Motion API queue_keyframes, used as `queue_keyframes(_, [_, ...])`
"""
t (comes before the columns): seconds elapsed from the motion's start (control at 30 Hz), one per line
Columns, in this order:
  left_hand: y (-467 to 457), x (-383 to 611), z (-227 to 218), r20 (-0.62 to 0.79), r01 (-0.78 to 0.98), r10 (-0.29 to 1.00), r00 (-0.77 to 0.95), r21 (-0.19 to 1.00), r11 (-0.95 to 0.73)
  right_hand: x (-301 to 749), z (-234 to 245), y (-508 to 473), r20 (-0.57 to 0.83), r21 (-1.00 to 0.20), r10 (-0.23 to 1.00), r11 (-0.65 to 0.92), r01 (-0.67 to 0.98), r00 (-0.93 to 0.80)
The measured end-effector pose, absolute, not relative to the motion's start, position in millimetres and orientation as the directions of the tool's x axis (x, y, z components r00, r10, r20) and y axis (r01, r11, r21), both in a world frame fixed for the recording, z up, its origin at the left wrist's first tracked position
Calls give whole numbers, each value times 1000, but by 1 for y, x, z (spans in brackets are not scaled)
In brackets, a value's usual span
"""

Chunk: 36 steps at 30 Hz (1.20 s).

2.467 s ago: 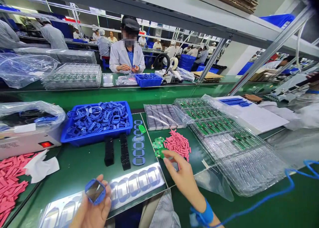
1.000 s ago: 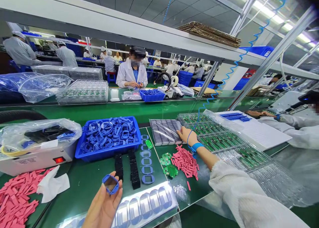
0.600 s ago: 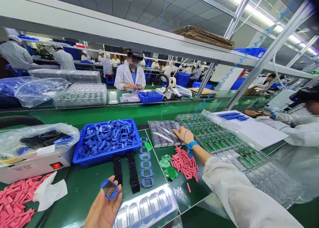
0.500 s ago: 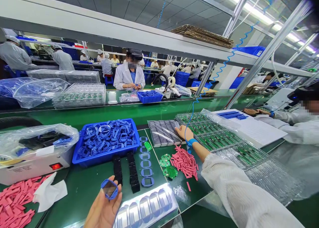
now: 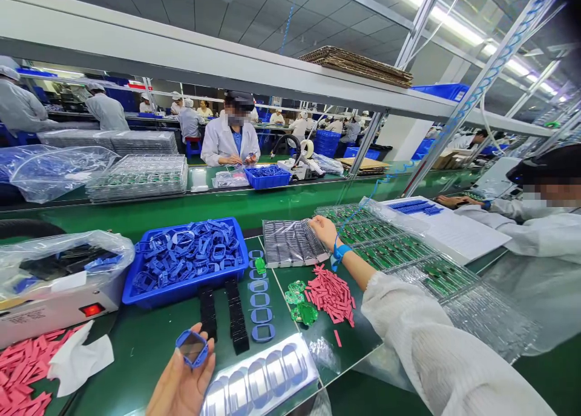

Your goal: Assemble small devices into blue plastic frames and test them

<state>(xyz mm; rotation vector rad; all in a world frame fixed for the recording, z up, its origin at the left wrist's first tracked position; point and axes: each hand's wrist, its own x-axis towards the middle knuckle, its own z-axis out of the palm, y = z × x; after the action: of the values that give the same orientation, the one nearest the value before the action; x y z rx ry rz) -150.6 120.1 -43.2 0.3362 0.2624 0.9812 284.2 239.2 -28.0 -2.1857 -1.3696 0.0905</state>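
My left hand (image 5: 181,382) is at the bottom edge, palm up, with its fingertips closed on a small blue rectangular frame (image 5: 192,348) that has a dark window. My right hand (image 5: 323,231) reaches far forward, its white sleeve (image 5: 431,349) and blue wrist strap (image 5: 338,254) showing. It rests at the right edge of a grey tray of small parts (image 5: 290,243) under clear film. Its fingers curl down on the tray; what they hold, if anything, is hidden. Between the hands lie green circuit boards (image 5: 299,304), a pile of pink strips (image 5: 331,293) and a column of blue frames (image 5: 258,298).
A blue bin of blue frames (image 5: 181,264) stands ahead on the left, beside a white machine (image 5: 49,304) under a plastic bag. Two rows of black parts (image 5: 222,313) lie below the bin. Clear trays of green boards (image 5: 408,264) fill the right. A co-worker's sleeve (image 5: 535,234) reaches in at right.
My right hand left the green boards near me and stretched forward to the grey tray, where it stays. My left hand kept holding the blue frame. My head tilted up.
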Motion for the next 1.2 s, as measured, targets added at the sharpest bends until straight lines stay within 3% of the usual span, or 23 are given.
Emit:
queue_keyframes(0.2, [119, -151, -37, -4, -733, 844, 537, 494, 468, 268, -31, 230, 271, -479, 778, -402, 780, 567])
queue_keyframes(0.43, [115, -148, -41, -182, -768, 872, 455, 416, 487, 254, -40, 232, 236, -514, 640, -556, 653, 731])
queue_keyframes(0.6, [116, -148, -44, -153, -758, 862, 483, 419, 499, 246, -42, 227, 283, -542, 661, -487, 684, 695])
queue_keyframes(0.8, [113, -146, -43, -283, -771, 863, 418, 392, 502, 241, -43, 235, 308, -621, 696, -369, 692, 648])
queue_keyframes(1.0, [113, -145, -43, -303, -779, 867, 396, 389, 492, 270, -38, 241, 179, -723, 746, -342, 600, 641])
queue_keyframes(1.2, [113, -146, -44, -271, -767, 862, 427, 397, 505, 312, -25, 235, -47, -800, 866, -331, 501, 498])
